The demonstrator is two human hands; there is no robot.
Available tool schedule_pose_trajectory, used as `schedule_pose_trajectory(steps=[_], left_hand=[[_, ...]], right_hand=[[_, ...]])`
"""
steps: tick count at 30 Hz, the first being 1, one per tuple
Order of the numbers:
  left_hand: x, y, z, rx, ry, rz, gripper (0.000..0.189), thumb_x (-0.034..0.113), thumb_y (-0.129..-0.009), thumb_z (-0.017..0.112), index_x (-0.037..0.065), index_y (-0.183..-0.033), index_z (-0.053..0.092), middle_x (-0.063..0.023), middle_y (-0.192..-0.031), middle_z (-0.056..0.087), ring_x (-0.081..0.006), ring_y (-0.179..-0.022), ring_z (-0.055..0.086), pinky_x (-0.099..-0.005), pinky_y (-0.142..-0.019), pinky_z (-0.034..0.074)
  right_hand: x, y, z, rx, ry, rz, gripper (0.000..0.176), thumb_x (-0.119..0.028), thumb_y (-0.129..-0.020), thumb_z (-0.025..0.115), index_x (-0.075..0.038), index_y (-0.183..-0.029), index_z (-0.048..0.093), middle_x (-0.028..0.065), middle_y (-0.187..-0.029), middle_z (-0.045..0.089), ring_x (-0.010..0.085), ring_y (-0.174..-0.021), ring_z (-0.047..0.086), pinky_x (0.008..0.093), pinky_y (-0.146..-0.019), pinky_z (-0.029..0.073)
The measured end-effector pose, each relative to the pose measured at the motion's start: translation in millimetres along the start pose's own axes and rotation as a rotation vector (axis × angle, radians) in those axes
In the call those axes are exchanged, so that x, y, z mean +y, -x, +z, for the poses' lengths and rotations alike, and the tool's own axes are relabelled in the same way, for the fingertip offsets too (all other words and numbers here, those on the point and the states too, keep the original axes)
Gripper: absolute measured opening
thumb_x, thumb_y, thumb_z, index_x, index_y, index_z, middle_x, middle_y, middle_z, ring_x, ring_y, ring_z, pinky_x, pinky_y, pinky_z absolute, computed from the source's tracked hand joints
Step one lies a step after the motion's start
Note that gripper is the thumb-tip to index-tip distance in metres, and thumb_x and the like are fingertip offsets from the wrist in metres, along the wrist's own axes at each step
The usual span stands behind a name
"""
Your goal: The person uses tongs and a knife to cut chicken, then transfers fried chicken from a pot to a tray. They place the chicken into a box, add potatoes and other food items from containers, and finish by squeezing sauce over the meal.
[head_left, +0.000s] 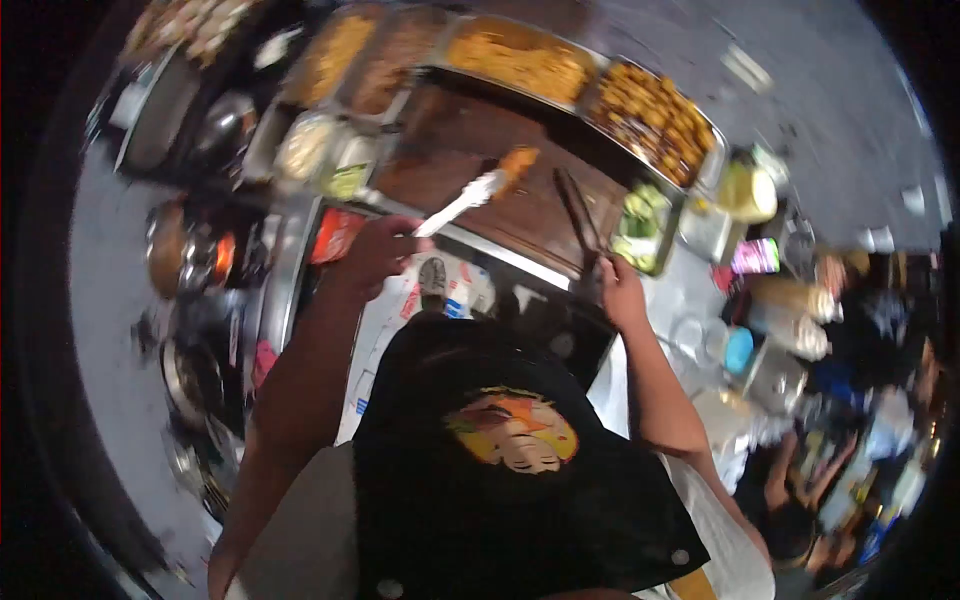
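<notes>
My left hand [385, 255] is closed around the end of white tongs [460, 205], blurred by motion. An orange-brown piece of food [517, 165] shows at their far tip, over the brown cutting board [450, 130]. On the other side, my right hand [622, 290] grips a long, dark, narrow knife [575, 210] that points away from me across the board's right part. Beside that hand is a container of green cut vegetables [640, 225].
Metal trays of shredded orange food [515, 60] and browned chunks [650, 120] line the board's far edge. Small tubs [303, 150] stand at its left. Bottles [790, 300] and clear containers crowd the right, where another person's arms [800, 480] show. A pan [190, 375] is at left.
</notes>
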State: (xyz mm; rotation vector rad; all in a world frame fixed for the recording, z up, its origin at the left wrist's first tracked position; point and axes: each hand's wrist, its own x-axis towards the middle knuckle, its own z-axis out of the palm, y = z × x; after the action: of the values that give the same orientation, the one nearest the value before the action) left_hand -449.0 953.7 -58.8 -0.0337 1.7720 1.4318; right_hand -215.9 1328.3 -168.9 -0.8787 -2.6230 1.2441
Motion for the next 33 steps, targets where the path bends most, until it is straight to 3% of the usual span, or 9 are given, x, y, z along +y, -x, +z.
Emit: schedule_pose_trajectory(steps=[2, 3, 8, 12, 19, 24, 27, 32, 33], left_hand=[[4, 25, -7, 0.034, 0.038, 0.049, 0.047, 0.014, -0.090, 0.083, 0.004, -0.133, 0.068, 0.0034, -0.084, 0.061, -0.0060, -0.064, 0.051, -0.0222, -0.055, 0.039], [3, 36, -12, 0.067, 0.123, 0.053, 0.042, 0.014, -0.090, 0.085, 0.003, -0.128, 0.070, 0.0018, -0.087, 0.064, -0.0056, -0.064, 0.052, -0.0233, -0.055, 0.040], [9, 127, -59, 0.184, 0.422, 0.201, 0.041, 0.011, -0.089, 0.085, 0.000, -0.126, 0.071, -0.0003, -0.087, 0.066, -0.0053, -0.064, 0.053, -0.0244, -0.054, 0.039], [18, 230, -112, 0.588, 0.457, 0.309, 0.040, 0.010, -0.086, 0.088, 0.001, -0.123, 0.073, -0.0005, -0.087, 0.071, -0.0069, -0.067, 0.055, -0.0237, -0.058, 0.042], [-13, 349, -264, 1.101, 0.099, 0.222, 0.026, 0.004, -0.087, 0.081, 0.005, -0.112, 0.076, 0.0036, -0.081, 0.069, -0.0058, -0.062, 0.054, -0.0253, -0.056, 0.039], [-39, 339, -386, 1.229, -0.089, 0.117, 0.015, 0.010, -0.085, 0.081, 0.004, -0.099, 0.080, 0.0013, -0.080, 0.071, -0.0084, -0.067, 0.058, -0.0297, -0.059, 0.042], [-67, 300, -473, 1.119, -0.075, 0.273, 0.014, 0.017, -0.086, 0.080, 0.007, -0.095, 0.080, -0.0013, -0.077, 0.071, -0.0129, -0.069, 0.064, -0.0338, -0.063, 0.048], [-23, 261, -505, 1.040, -0.918, -0.079, 0.019, 0.024, -0.087, 0.081, 0.012, -0.102, 0.080, -0.0074, -0.078, 0.071, -0.0202, -0.078, 0.070, -0.0376, -0.076, 0.055], [-16, 262, -505, 1.029, -0.921, -0.080, 0.019, 0.024, -0.087, 0.081, 0.012, -0.102, 0.080, -0.0074, -0.078, 0.071, -0.0202, -0.078, 0.070, -0.0376, -0.076, 0.055]], right_hand=[[-19, -16, 3, -0.038, 0.107, -0.009, 0.039, -0.030, -0.109, 0.061, 0.002, -0.129, 0.068, 0.0271, -0.119, 0.075, 0.0431, -0.114, 0.072, 0.0455, -0.099, 0.055], [5, -28, 20, 0.048, 0.097, -0.148, 0.034, -0.027, -0.108, 0.062, 0.000, -0.127, 0.067, 0.0280, -0.110, 0.076, 0.0489, -0.105, 0.072, 0.0529, -0.090, 0.055], [-27, -61, 29, -0.114, 0.204, -0.191, 0.038, -0.025, -0.106, 0.064, 0.002, -0.133, 0.061, 0.0280, -0.126, 0.071, 0.0487, -0.117, 0.067, 0.0501, -0.101, 0.053], [-40, -71, 46, -0.125, 0.204, -0.239, 0.034, -0.022, -0.105, 0.065, 0.003, -0.127, 0.061, 0.0287, -0.120, 0.070, 0.0467, -0.116, 0.067, 0.0503, -0.100, 0.052], [-38, -85, 65, -0.105, 0.250, -0.373, 0.029, -0.016, -0.101, 0.063, 0.006, -0.120, 0.061, 0.0303, -0.112, 0.067, 0.0492, -0.103, 0.066, 0.0528, -0.095, 0.051], [-45, -90, 71, -0.124, 0.273, -0.251, 0.035, -0.025, -0.101, 0.064, 0.005, -0.120, 0.061, 0.0299, -0.112, 0.068, 0.0492, -0.104, 0.066, 0.0551, -0.093, 0.052], [-58, -88, 76, -0.120, 0.360, -0.174, 0.037, -0.030, -0.101, 0.063, 0.002, -0.120, 0.061, 0.0293, -0.114, 0.069, 0.0492, -0.106, 0.067, 0.0565, -0.092, 0.053], [-10, -112, 89, -0.053, 0.648, -0.258, 0.045, -0.040, -0.100, 0.061, -0.002, -0.123, 0.059, 0.0310, -0.119, 0.070, 0.0554, -0.109, 0.067, 0.0618, -0.094, 0.053], [-51, -104, 87, -0.152, 0.609, 0.049, 0.054, -0.044, -0.099, 0.059, -0.002, -0.133, 0.058, 0.0330, -0.129, 0.068, 0.0547, -0.118, 0.066, 0.0629, -0.097, 0.052]])
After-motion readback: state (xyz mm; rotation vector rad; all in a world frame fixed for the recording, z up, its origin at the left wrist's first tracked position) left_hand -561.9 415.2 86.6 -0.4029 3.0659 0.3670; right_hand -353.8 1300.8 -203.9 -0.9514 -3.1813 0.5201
